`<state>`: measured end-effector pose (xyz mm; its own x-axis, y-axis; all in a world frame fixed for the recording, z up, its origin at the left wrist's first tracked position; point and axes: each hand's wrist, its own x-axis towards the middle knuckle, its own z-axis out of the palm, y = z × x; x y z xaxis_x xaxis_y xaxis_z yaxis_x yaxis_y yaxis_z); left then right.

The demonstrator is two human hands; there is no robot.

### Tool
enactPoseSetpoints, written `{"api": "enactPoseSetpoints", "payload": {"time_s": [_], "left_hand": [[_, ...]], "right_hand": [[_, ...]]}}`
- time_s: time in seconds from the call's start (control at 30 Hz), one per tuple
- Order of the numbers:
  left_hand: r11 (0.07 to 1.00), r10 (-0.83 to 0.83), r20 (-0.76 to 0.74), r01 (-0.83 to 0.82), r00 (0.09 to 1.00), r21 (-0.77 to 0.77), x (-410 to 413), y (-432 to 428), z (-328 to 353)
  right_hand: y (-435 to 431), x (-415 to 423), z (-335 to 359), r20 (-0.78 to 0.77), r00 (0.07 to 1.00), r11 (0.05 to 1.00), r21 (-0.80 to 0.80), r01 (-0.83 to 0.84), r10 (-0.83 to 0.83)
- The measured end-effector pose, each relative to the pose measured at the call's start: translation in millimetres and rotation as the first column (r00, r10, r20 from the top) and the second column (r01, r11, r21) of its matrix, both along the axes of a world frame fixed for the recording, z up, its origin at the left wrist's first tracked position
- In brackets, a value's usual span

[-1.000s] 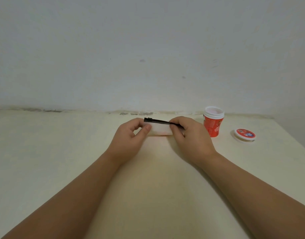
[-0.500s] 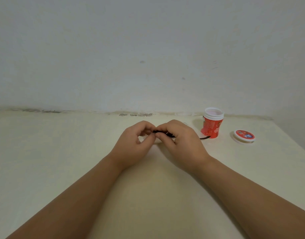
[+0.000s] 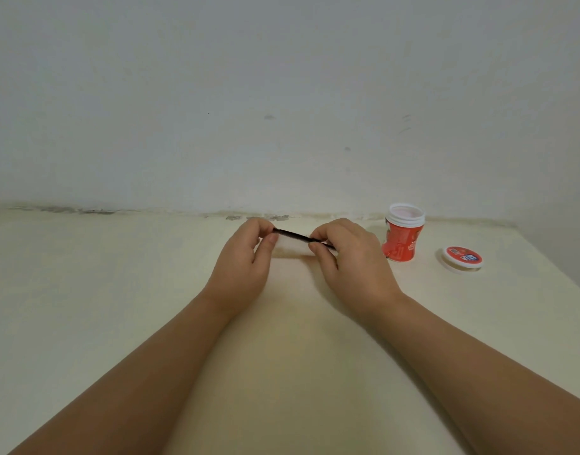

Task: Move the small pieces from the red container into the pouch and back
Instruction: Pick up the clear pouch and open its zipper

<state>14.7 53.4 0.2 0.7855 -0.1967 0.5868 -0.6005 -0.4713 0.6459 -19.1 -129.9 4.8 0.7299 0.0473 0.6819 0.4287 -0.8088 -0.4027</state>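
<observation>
Pinching from the left, the left hand [image 3: 246,257] has thumb and forefinger closed on the left end of the black strip [image 3: 293,236] that runs along the top of the pouch [image 3: 291,249]. The pouch is pale and hangs between the two hands, low over the table [image 3: 85,290] at its far side. Its long axis runs left to right, and the right end sits slightly lower. The right hand [image 3: 351,261] grips the strip's right end, with thumb and curled fingers clamped on it. I cannot tell whether the pouch's mouth is open or closed.

Just right of that hand the red container [image 3: 401,239] stands upright and uncapped. Its lid [image 3: 462,258] lies flat further right. The pieces do not show, so which vessel holds them is unclear.

The container lies to the right of the pouch, so the right hand is nearer for any reach or pour. The left hand would probably keep the pouch steady.
</observation>
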Motion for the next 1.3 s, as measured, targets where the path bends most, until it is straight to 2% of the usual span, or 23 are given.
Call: {"api": "enactPoseSetpoints", "payload": {"time_s": [0.4, 0.93, 1.03, 1.17, 1.3], "left_hand": [[0.981, 0.168, 0.022, -0.165, 0.986, -0.105, 8.8, 6.5, -0.6], [0.927, 0.293, -0.062, -0.300, 0.954, -0.225, 11.8, 13.0, 3.5], [0.927, 0.282, -0.073, -0.292, 0.957, -0.237, 11.0, 12.8, 4.3], [0.933, 0.190, -0.101, -0.212, 0.977, -0.290, 4.9, 10.2, 7.4], [0.947, 0.135, -0.134, -0.168, 0.982, -0.274, -2.1, 5.0, 9.6]], "right_hand": [[-11.5, 4.8, 0.1, 0.028, 0.991, 0.991, 0.014, 0.133, -0.133], [-17.4, 5.0, 0.9, -0.006, 0.989, 0.980, 0.136, 0.144, -0.145], [-17.1, 3.9, 1.3, -0.020, 0.990, 0.979, 0.150, 0.139, -0.137], [-19.4, 2.7, 2.3, -0.082, 0.992, 0.964, 0.244, 0.110, -0.092], [-19.2, 1.6, 2.9, -0.092, 0.993, 0.959, 0.264, 0.101, -0.079]]}}
